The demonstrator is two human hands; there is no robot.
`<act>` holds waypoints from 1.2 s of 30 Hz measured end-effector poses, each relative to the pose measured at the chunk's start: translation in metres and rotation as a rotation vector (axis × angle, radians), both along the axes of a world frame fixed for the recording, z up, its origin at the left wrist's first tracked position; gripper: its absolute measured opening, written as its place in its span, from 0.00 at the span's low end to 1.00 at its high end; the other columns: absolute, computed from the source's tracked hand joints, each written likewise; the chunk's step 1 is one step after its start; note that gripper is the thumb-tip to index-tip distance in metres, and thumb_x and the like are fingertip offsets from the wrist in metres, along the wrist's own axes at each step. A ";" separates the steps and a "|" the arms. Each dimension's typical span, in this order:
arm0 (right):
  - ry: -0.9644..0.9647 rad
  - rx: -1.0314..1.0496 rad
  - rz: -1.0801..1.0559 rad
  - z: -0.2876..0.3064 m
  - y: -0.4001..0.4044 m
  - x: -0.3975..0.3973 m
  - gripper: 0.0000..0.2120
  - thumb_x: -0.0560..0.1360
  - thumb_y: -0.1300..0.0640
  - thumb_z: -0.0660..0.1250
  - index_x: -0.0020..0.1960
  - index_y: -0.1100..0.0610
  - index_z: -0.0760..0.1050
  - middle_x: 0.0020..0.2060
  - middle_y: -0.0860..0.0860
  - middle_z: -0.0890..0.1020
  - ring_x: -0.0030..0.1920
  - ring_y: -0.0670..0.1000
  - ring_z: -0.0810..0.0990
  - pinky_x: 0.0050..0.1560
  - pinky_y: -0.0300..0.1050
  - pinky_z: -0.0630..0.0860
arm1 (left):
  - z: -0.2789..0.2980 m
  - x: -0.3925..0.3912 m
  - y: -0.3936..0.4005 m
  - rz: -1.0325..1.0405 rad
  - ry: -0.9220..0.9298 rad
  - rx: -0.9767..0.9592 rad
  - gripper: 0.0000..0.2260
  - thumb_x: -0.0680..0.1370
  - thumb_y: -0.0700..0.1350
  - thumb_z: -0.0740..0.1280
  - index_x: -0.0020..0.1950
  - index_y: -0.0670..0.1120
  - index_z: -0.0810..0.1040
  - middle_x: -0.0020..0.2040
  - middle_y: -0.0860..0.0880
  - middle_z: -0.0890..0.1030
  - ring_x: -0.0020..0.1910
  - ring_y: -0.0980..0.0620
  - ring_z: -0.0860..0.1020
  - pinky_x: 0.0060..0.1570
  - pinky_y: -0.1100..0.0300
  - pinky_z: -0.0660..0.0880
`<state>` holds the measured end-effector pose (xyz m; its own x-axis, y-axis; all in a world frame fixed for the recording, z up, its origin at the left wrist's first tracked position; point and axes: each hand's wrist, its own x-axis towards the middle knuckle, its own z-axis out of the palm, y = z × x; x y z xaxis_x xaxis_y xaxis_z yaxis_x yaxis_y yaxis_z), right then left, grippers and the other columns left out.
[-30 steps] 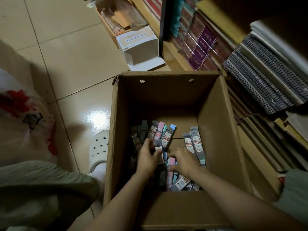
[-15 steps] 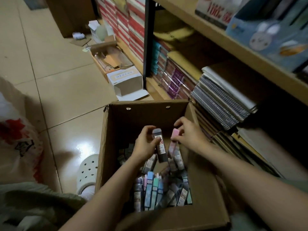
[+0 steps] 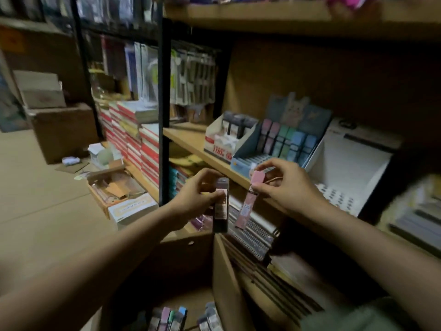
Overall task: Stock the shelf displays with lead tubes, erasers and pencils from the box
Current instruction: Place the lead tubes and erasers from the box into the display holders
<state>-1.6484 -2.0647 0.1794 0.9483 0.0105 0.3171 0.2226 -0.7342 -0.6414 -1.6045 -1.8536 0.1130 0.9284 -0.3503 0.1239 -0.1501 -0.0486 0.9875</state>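
My left hand (image 3: 195, 197) grips a dark grey lead tube (image 3: 220, 211) upright, just below the shelf edge. My right hand (image 3: 286, 185) pinches the cap of a pink lead tube (image 3: 249, 201), which hangs down at a slant. Both tubes are held in front of the blue display tray (image 3: 241, 161) on the wooden shelf (image 3: 188, 139), where several pink, green and blue tubes (image 3: 284, 139) stand in rows. The cardboard box (image 3: 224, 278) sits low in the view with several more lead tubes (image 3: 171, 318) lying inside.
A white display box (image 3: 219, 142) with dark tubes stands left of the blue tray; a white empty display (image 3: 346, 170) stands to its right. Spiral notebooks (image 3: 253, 235) fill the lower shelf. Stacked red books (image 3: 133, 139) and small boxes (image 3: 131, 209) sit on the floor at left.
Both hands rose out of the box, each carrying a tube, up to the shelf edge near the blue tray. The camera tilted up from the box to the shelves.
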 end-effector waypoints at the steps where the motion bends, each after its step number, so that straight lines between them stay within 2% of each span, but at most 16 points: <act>1: 0.001 0.007 0.003 0.005 -0.003 -0.003 0.15 0.68 0.59 0.78 0.49 0.47 0.78 0.41 0.48 0.84 0.39 0.46 0.85 0.46 0.50 0.83 | 0.006 0.001 -0.006 0.000 -0.012 -0.039 0.14 0.78 0.37 0.67 0.56 0.55 0.74 0.54 0.44 0.81 0.52 0.46 0.82 0.44 0.45 0.82; 4: -0.053 -0.041 -0.023 0.023 -0.014 -0.010 0.14 0.69 0.58 0.78 0.47 0.44 0.77 0.41 0.45 0.84 0.39 0.41 0.84 0.43 0.43 0.83 | 0.024 0.007 -0.025 -0.054 -0.044 -0.124 0.15 0.78 0.37 0.66 0.59 0.55 0.73 0.53 0.47 0.82 0.50 0.50 0.83 0.44 0.53 0.82; 6: -0.121 -0.107 -0.066 0.040 -0.024 -0.013 0.13 0.69 0.56 0.77 0.46 0.44 0.76 0.40 0.42 0.83 0.39 0.38 0.82 0.41 0.37 0.80 | 0.037 0.011 -0.037 -0.060 -0.072 -0.153 0.15 0.78 0.38 0.65 0.61 0.54 0.73 0.55 0.47 0.81 0.52 0.49 0.82 0.46 0.51 0.82; 8: -0.197 -0.151 -0.122 0.059 -0.034 -0.012 0.11 0.69 0.56 0.77 0.45 0.46 0.76 0.41 0.43 0.82 0.40 0.40 0.82 0.43 0.40 0.81 | 0.046 0.017 -0.046 -0.020 -0.086 -0.193 0.15 0.79 0.39 0.65 0.62 0.53 0.71 0.56 0.48 0.80 0.53 0.48 0.81 0.48 0.49 0.81; 11: -0.301 -0.194 -0.217 0.085 -0.047 -0.005 0.11 0.70 0.57 0.76 0.48 0.51 0.76 0.43 0.44 0.82 0.44 0.44 0.82 0.47 0.47 0.82 | 0.052 0.029 -0.056 0.006 -0.040 -0.295 0.13 0.79 0.39 0.65 0.60 0.52 0.71 0.53 0.48 0.81 0.51 0.50 0.81 0.45 0.52 0.81; 15: -0.358 -0.262 -0.278 0.100 -0.050 0.014 0.11 0.70 0.55 0.76 0.49 0.51 0.76 0.42 0.42 0.80 0.43 0.41 0.80 0.41 0.37 0.77 | 0.047 0.047 -0.061 0.048 -0.028 -0.327 0.08 0.79 0.38 0.65 0.55 0.50 0.72 0.51 0.48 0.80 0.48 0.53 0.81 0.35 0.62 0.79; 17: -0.367 -0.299 -0.258 0.102 -0.043 0.028 0.10 0.71 0.56 0.75 0.48 0.52 0.75 0.41 0.42 0.79 0.42 0.39 0.79 0.39 0.33 0.73 | 0.043 0.055 -0.062 0.076 -0.032 -0.329 0.07 0.80 0.39 0.63 0.54 0.50 0.70 0.53 0.47 0.79 0.50 0.52 0.80 0.38 0.59 0.81; 19: -0.370 -0.339 -0.232 0.101 -0.034 0.044 0.10 0.71 0.58 0.75 0.48 0.53 0.75 0.41 0.44 0.80 0.42 0.42 0.79 0.39 0.33 0.74 | 0.038 0.062 -0.060 0.077 -0.030 -0.292 0.08 0.81 0.39 0.62 0.55 0.51 0.68 0.56 0.47 0.80 0.54 0.51 0.80 0.50 0.51 0.80; 21: -0.374 -0.367 -0.222 0.097 -0.026 0.063 0.10 0.71 0.59 0.75 0.47 0.54 0.75 0.41 0.47 0.80 0.42 0.45 0.80 0.40 0.34 0.75 | 0.031 0.068 -0.058 0.040 -0.006 -0.265 0.09 0.81 0.39 0.61 0.57 0.51 0.67 0.58 0.46 0.80 0.56 0.51 0.80 0.56 0.47 0.78; 23: -0.364 -0.385 -0.225 0.091 -0.019 0.082 0.11 0.71 0.59 0.76 0.47 0.53 0.75 0.41 0.49 0.81 0.42 0.48 0.80 0.42 0.38 0.76 | 0.023 0.073 -0.055 0.024 0.004 -0.236 0.10 0.82 0.39 0.60 0.60 0.51 0.65 0.59 0.47 0.79 0.55 0.52 0.79 0.54 0.51 0.79; 25: -0.327 -0.407 -0.249 0.083 -0.014 0.101 0.11 0.70 0.59 0.76 0.49 0.54 0.76 0.43 0.51 0.81 0.45 0.51 0.80 0.46 0.45 0.78 | 0.018 0.076 -0.052 0.031 -0.010 -0.199 0.14 0.81 0.40 0.61 0.65 0.50 0.64 0.58 0.50 0.77 0.53 0.57 0.78 0.47 0.59 0.78; 27: -0.293 -0.411 -0.274 0.076 -0.012 0.117 0.12 0.70 0.59 0.76 0.49 0.55 0.76 0.45 0.53 0.81 0.47 0.53 0.79 0.48 0.48 0.78 | 0.014 0.079 -0.050 0.021 0.000 -0.202 0.17 0.81 0.40 0.61 0.69 0.49 0.62 0.57 0.52 0.77 0.52 0.58 0.78 0.43 0.62 0.78; 33: -0.242 -0.369 -0.294 0.062 -0.012 0.140 0.12 0.71 0.62 0.75 0.48 0.52 0.73 0.43 0.50 0.79 0.45 0.49 0.78 0.42 0.39 0.70 | 0.010 0.084 -0.048 -0.012 0.075 -0.227 0.14 0.81 0.41 0.61 0.64 0.52 0.65 0.60 0.48 0.79 0.57 0.51 0.79 0.51 0.52 0.79; 36: -0.218 -0.339 -0.311 0.057 -0.012 0.145 0.12 0.71 0.62 0.75 0.47 0.53 0.73 0.43 0.50 0.78 0.44 0.49 0.77 0.43 0.40 0.70 | 0.009 0.085 -0.049 -0.021 0.103 -0.235 0.12 0.81 0.42 0.61 0.62 0.52 0.65 0.59 0.49 0.80 0.56 0.50 0.80 0.53 0.48 0.79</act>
<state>-1.5039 -2.0769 0.2362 0.8350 -0.1255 0.5358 0.0621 -0.9459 -0.3184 -1.5199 -1.9023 0.1216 0.9330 -0.3427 0.1095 -0.0468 0.1860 0.9814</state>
